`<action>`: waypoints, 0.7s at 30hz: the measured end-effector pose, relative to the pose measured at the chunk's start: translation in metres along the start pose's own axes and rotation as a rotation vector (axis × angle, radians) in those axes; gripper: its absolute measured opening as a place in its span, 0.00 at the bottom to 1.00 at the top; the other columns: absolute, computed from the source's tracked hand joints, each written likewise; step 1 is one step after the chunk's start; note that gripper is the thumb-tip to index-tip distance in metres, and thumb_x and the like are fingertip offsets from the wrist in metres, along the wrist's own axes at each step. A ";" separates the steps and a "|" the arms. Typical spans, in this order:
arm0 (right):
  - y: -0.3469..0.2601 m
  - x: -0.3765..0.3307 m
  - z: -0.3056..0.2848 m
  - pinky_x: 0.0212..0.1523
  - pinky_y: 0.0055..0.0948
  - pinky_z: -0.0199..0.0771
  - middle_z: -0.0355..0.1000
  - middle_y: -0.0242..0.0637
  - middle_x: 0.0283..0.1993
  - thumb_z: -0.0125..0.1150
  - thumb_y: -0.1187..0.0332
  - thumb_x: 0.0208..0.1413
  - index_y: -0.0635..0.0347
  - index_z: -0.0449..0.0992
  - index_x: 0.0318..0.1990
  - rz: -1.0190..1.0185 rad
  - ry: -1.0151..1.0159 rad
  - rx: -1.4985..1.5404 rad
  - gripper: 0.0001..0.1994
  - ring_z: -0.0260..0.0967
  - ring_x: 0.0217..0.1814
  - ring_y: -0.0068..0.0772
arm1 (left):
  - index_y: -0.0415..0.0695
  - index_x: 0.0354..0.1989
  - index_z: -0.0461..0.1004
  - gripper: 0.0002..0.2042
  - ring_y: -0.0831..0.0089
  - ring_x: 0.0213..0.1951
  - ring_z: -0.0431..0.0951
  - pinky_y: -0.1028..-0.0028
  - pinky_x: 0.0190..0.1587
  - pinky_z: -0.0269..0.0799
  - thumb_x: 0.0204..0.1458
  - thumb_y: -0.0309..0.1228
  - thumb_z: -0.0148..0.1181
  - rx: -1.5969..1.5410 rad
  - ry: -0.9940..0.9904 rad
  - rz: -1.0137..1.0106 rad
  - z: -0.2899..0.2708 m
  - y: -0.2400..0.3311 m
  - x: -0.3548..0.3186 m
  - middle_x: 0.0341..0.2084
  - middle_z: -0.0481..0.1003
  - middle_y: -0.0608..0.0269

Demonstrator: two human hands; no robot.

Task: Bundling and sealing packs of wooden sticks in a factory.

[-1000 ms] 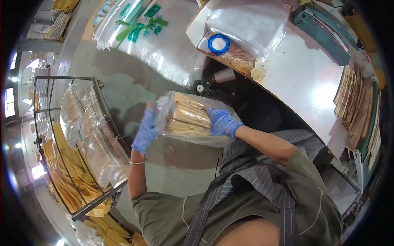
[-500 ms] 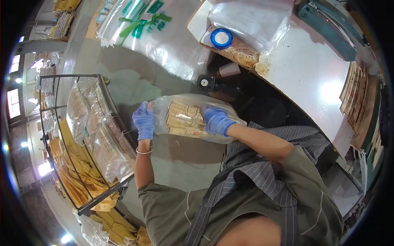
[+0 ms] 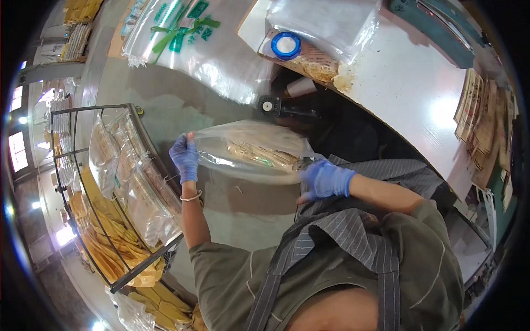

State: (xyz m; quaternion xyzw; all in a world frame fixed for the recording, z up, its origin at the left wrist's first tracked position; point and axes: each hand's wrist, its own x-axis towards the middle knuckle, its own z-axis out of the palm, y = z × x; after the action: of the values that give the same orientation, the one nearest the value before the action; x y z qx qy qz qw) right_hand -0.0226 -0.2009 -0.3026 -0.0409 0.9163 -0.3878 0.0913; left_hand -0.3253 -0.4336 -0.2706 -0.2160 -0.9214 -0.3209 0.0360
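Observation:
Between my hands is a clear plastic bag, stretched out lengthwise. Inside lies a bundle of flat tan printed pieces, partly veiled by the plastic. My left hand, in a blue fingertip-covering glove with the thumb tip showing, is closed on the bag's left end. At the bag's right end is my right hand, also in a blue glove and somewhat blurred. Its thumb stands apart from the fingers, and the fingertips are close to the plastic; whether they touch it cannot be made out.
A white worktable curves along the right, with a blue-rimmed round tape roll near its edge. Tan cardboard sheets stand at far right. A stack of clear bags lies ahead. A black-framed cart holds filled bags at left.
My right hand has drawn back to the right, off the bundle to the bag's end. My left hand has shifted slightly left and up, still holding the bag.

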 end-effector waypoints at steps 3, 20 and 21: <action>-0.017 -0.011 -0.024 0.35 0.37 0.66 0.68 0.45 0.20 0.58 0.58 0.39 0.61 0.73 0.20 -0.074 -0.041 -0.193 0.14 0.68 0.24 0.43 | 0.38 0.15 0.61 0.18 0.82 0.18 0.53 0.76 0.19 0.52 0.51 0.33 0.57 0.068 0.012 0.163 0.005 0.010 0.023 0.11 0.52 0.65; 0.144 -0.495 -0.334 0.50 0.41 0.64 0.67 0.56 0.46 0.58 0.50 0.44 0.64 0.71 0.42 1.686 1.385 -0.657 0.26 0.64 0.49 0.54 | 0.36 0.50 0.67 0.17 0.70 0.46 0.71 0.74 0.48 0.68 0.51 0.23 0.54 -0.650 -0.739 0.600 0.234 0.374 -0.034 0.44 0.72 0.58; 0.154 -0.542 -0.330 0.49 0.40 0.65 0.68 0.55 0.45 0.56 0.51 0.46 0.64 0.72 0.42 1.829 1.458 -0.641 0.24 0.66 0.49 0.53 | 0.36 0.52 0.65 0.19 0.69 0.49 0.70 0.73 0.50 0.67 0.51 0.24 0.55 -0.723 -0.841 0.601 0.266 0.401 -0.051 0.46 0.71 0.56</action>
State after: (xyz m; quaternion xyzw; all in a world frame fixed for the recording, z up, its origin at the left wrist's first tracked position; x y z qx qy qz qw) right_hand 0.4424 0.2173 -0.1143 0.8286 0.4974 0.1323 -0.2203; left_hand -0.0908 -0.0103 -0.2603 -0.5719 -0.5891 -0.4754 -0.3160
